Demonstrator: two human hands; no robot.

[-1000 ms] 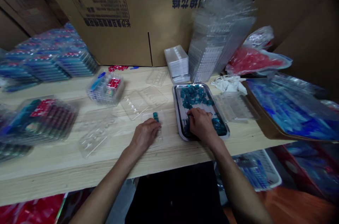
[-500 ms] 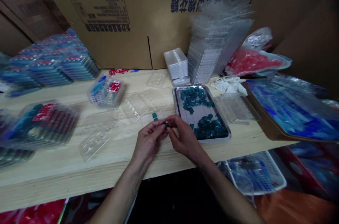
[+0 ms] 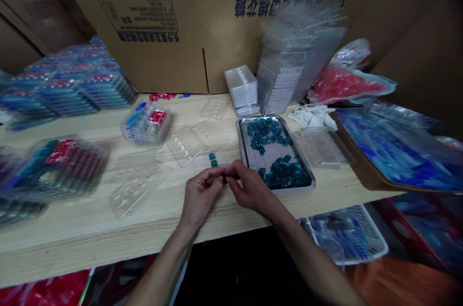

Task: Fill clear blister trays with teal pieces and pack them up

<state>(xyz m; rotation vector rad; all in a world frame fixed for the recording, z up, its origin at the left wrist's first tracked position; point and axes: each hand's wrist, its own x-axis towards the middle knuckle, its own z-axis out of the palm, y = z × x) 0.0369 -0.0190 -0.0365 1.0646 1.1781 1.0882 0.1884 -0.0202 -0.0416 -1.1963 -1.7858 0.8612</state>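
Two hands are held close together just above the tabletop (image 3: 68, 231). One small teal block (image 3: 224, 177) is pinched between the fingertips of the left hand (image 3: 202, 195) and the right hand (image 3: 251, 189), and most of it is hidden by them. It is judged light, stiff and smooth-faced, so it may slip; opposing faces would give the safest hold. Two loose teal cubes (image 3: 213, 160) lie just ahead of the left hand on a clear plastic blister tray (image 3: 202, 164). Beside the right hand, a steel tray (image 3: 241, 144) carries two heaps of similar teal pieces (image 3: 265, 133). Further ahead of the hands stands a tall stack of clear trays (image 3: 289, 65).
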